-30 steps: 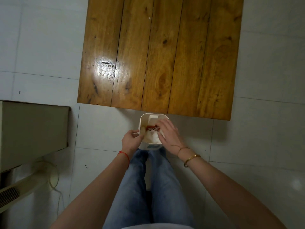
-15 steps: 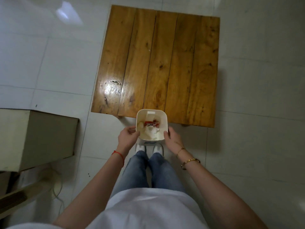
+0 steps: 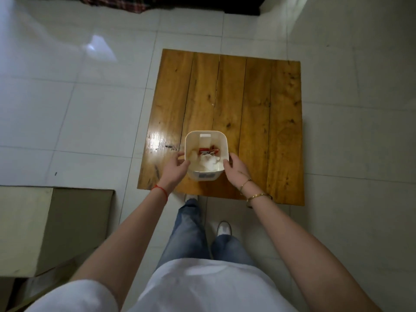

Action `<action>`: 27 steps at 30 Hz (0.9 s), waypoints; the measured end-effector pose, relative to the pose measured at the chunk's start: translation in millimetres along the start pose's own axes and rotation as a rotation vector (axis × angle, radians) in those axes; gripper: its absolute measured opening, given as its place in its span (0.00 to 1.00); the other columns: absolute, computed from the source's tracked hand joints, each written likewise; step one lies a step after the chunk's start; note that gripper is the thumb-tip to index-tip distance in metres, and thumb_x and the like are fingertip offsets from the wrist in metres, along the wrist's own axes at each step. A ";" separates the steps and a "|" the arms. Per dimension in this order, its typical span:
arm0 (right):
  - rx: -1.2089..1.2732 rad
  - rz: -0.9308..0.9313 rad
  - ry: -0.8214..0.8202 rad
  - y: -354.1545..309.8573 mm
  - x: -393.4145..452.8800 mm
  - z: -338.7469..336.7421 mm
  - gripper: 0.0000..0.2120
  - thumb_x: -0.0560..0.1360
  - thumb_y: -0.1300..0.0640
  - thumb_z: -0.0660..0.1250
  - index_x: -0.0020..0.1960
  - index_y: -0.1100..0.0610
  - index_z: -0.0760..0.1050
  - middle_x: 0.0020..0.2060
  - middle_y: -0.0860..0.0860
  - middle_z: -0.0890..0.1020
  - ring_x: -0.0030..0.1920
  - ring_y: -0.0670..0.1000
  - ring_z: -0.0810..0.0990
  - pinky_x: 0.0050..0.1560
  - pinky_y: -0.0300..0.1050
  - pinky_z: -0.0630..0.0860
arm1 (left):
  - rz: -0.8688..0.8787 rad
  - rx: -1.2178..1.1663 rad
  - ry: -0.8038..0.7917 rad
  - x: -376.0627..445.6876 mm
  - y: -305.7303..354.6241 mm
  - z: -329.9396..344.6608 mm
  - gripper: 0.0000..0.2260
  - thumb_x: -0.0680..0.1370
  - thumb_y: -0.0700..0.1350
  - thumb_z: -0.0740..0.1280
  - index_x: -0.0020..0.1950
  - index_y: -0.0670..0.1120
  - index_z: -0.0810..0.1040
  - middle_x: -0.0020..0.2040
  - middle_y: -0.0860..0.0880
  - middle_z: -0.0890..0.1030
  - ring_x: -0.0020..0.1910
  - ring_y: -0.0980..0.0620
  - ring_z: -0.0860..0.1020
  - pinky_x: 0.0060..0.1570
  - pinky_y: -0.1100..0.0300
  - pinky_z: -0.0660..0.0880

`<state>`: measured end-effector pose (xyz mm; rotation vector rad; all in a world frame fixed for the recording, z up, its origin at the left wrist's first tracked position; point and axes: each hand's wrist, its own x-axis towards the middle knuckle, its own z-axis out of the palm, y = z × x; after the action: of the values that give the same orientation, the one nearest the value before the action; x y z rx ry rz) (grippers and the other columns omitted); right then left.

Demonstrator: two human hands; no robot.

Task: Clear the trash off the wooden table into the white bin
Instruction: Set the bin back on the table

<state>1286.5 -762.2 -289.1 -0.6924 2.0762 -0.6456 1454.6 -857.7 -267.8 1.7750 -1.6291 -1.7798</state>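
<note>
— Bin's [image 3: 206, 174] the thing to watch, the white one, held between both hands out over the near part of the wooden table [image 3: 258, 122].

— Is it resting on the boards or lifted?

— From where I stand I cannot tell; it sits over the near planks, a little left of the middle. The left hand [image 3: 175, 170] presses the left wall, fingers curled round the rim corner. The right hand [image 3: 235, 168] lies flat against the right wall, fingers spread along it. Both are closed on the bin, palm to palm.

— Heavy, do you think?

— I'd say light. Thin, stiff plastic, smooth walls, so probably a bit slippery under bare palms. The rim looks like the safer place to hold; it gives the fingers a lip.

— And what's inside?

— Crumpled white tissue [image 3: 208, 164] toward the near side, soft and nearly weightless I'd guess, and red wrappers [image 3: 208, 150] just beyond it. Loose stuff, so a tilt could spill it.

— Anything left on the table past the bin?

— Only a few tiny dark specks [image 3: 169, 146] by the glare on the left board; too small to name.
</note>
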 end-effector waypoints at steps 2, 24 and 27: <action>0.014 0.021 0.016 -17.4 26.2 6.6 0.18 0.81 0.52 0.57 0.70 0.54 0.67 0.59 0.52 0.78 0.55 0.52 0.77 0.44 0.40 0.72 | 0.002 0.037 -0.044 30.5 10.9 -15.6 0.22 0.78 0.50 0.65 0.71 0.46 0.67 0.61 0.45 0.78 0.55 0.49 0.77 0.43 0.62 0.74; 0.004 0.140 0.044 -72.4 137.4 45.0 0.22 0.80 0.52 0.57 0.73 0.51 0.61 0.65 0.52 0.75 0.55 0.51 0.77 0.45 0.41 0.75 | -0.042 0.111 -0.223 171.1 45.1 -61.9 0.22 0.79 0.45 0.60 0.74 0.49 0.62 0.70 0.42 0.72 0.67 0.41 0.71 0.60 0.46 0.75; -0.003 0.104 0.023 -68.0 124.1 36.1 0.24 0.80 0.49 0.57 0.74 0.52 0.60 0.70 0.52 0.70 0.68 0.53 0.69 0.64 0.51 0.71 | -0.007 0.198 -0.182 162.3 41.8 -63.7 0.23 0.80 0.50 0.60 0.74 0.49 0.62 0.70 0.43 0.72 0.65 0.42 0.73 0.49 0.53 0.78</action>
<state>1270.9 -901.1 -331.2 -0.5765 2.1196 -0.5948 1433.9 -1028.0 -319.8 1.7407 -1.9327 -1.8907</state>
